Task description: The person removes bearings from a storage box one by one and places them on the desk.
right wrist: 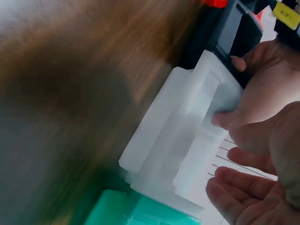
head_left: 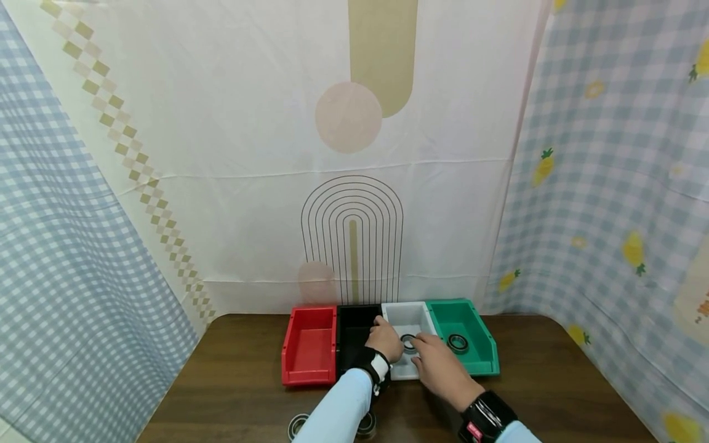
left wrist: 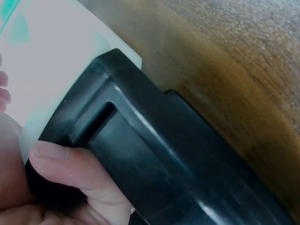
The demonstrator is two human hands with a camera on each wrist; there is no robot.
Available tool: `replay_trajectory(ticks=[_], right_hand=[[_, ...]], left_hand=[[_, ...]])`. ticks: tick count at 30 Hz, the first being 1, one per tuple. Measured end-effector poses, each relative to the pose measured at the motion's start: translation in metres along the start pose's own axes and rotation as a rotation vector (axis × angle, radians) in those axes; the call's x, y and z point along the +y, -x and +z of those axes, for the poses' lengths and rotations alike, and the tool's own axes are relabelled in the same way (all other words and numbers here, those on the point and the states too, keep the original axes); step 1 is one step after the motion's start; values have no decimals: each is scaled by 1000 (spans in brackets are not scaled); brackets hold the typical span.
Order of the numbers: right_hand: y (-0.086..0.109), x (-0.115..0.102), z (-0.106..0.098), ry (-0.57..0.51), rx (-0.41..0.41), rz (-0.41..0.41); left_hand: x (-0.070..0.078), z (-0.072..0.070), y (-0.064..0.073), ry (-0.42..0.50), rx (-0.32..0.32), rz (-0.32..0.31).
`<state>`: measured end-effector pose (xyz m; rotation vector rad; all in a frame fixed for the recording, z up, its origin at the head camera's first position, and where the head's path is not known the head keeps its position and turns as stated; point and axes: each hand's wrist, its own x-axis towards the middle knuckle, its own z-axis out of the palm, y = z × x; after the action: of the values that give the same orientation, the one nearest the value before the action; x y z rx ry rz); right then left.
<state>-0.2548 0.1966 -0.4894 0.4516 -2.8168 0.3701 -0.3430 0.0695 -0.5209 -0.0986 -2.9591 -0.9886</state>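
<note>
My left hand [head_left: 386,340] grips the side wall of the black bin [head_left: 354,320], where it meets the white bin [head_left: 406,312]. In the left wrist view its thumb [left wrist: 63,164] lies against the black plastic. My right hand [head_left: 440,369] reaches over the white bin with its fingers loosely spread. A ring-shaped metal bearing [head_left: 408,343] lies in that bin, right at the right fingertips in the head view. From the right wrist, the fingers [right wrist: 243,183] appear apart with nothing held between them.
Left of the black bin stands a red bin [head_left: 310,347]. On the right, a green bin [head_left: 471,320] contains another bearing [head_left: 458,343]. Two bearings [head_left: 298,426] [head_left: 367,424] lie on the wooden table [head_left: 232,381] near the left forearm. Cloth curtains [head_left: 249,234] hang behind.
</note>
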Motion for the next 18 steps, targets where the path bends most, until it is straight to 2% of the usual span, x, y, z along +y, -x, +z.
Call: replay_trajectory(ticks=[6,7,12,15,18], right_hand=[[-22,2,10,4,-69,14],[-26,3,13,8,-72,16],[-42,7,30,4,-91,9],[-50,8,40,-27,-99,11],[-55,10,46,-51,-98,29]], left_hand=[[0,0,2,5,38,11],[4,-6,6,20,26,-4],[2,-4,3,51,19,5],[-9,10,-10,29,24,14],[-23,31,-29,-7,36,16]])
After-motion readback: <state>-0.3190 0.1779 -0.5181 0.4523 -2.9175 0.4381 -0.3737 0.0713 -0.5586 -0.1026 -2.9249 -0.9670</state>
